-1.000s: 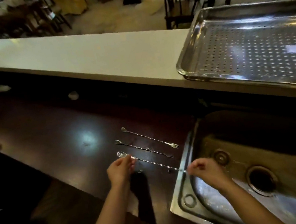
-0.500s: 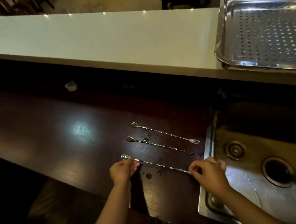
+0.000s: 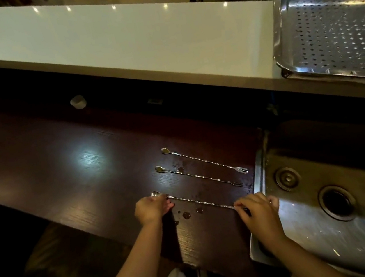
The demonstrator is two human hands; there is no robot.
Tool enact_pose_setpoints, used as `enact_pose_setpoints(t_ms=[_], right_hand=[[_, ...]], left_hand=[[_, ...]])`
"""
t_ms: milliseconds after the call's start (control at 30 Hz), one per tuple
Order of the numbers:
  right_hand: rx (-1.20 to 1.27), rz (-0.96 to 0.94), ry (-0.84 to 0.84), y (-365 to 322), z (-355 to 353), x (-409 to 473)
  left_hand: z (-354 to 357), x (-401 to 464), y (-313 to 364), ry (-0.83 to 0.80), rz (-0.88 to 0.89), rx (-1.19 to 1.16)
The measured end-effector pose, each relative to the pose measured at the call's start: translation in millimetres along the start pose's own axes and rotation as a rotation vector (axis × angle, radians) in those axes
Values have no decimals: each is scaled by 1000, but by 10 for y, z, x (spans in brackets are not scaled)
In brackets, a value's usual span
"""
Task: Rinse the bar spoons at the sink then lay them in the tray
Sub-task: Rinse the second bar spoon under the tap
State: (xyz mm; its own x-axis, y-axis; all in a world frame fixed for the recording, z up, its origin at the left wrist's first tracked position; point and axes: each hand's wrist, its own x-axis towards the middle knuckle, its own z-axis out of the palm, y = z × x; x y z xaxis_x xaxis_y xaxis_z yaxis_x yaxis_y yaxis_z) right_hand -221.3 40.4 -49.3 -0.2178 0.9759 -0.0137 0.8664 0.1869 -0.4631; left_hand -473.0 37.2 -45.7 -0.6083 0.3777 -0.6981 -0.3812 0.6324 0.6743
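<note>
While dim light blurs detail, I see left hand (image 3: 151,209) pinching bowl end, right hand (image 3: 257,210) pinching far end of twisted steel bar spoon (image 3: 200,202) over dark wood counter (image 3: 63,170); fork tip hidden by fingers; perforated tray (image 3: 335,27) cut off.

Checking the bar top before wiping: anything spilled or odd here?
Yes: water droplets dot the dark wooden counter under the nearest bar spoon, and a smaller wet patch lies beside the middle spoon.
</note>
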Motion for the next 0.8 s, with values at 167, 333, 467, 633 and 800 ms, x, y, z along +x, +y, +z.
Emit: enact_pose_setpoints(t_ms=[167, 333, 467, 633, 800], right_hand=[[3, 34, 12, -22, -12, 32], [-70, -53, 91, -234, -47, 388], [-227, -93, -74, -337, -8, 676], [-312, -75, -137, -310, 91, 785], [-277, -81, -172, -302, 111, 837]], left_hand=[[-7, -5, 18, -13, 14, -3], [169, -140, 150, -122, -21, -149], [329, -291, 208, -361, -191, -223], [465, -366, 155, -449, -259, -189], [607, -396, 130, -460, -266, -145]])
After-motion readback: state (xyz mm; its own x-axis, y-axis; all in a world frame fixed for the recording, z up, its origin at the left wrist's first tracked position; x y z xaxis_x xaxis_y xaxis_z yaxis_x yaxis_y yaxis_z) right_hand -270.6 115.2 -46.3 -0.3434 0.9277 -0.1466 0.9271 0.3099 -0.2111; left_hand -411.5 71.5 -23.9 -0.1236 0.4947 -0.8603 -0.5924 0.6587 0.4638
